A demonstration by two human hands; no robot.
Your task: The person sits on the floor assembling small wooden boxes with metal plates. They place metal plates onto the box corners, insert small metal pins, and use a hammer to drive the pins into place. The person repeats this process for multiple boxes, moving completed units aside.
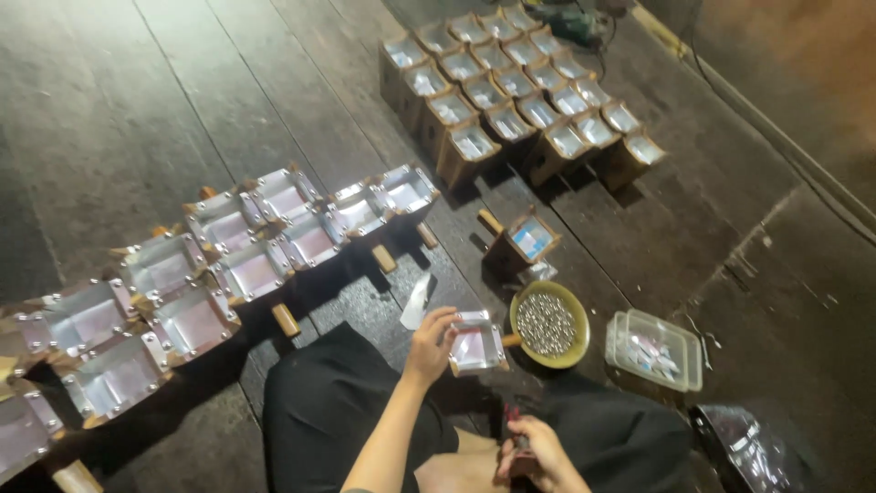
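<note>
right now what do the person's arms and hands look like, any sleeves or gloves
Both hands are bare, with no gloves. The left hand leads into a forearm that is uncovered as far as the picture shows, with no sleeve, watch or bracelet visible on it. The right hand shows only to the wrist, too dim to tell rings. The lap below is in black clothing.

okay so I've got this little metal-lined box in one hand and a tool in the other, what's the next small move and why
Probably bring the right hand with its dark red-handled tool up to the metal-lined box. The left hand grips that box at its left edge beside the bowl of small round metal pieces, while the tool sits low near the lap, apart from the box.
</note>
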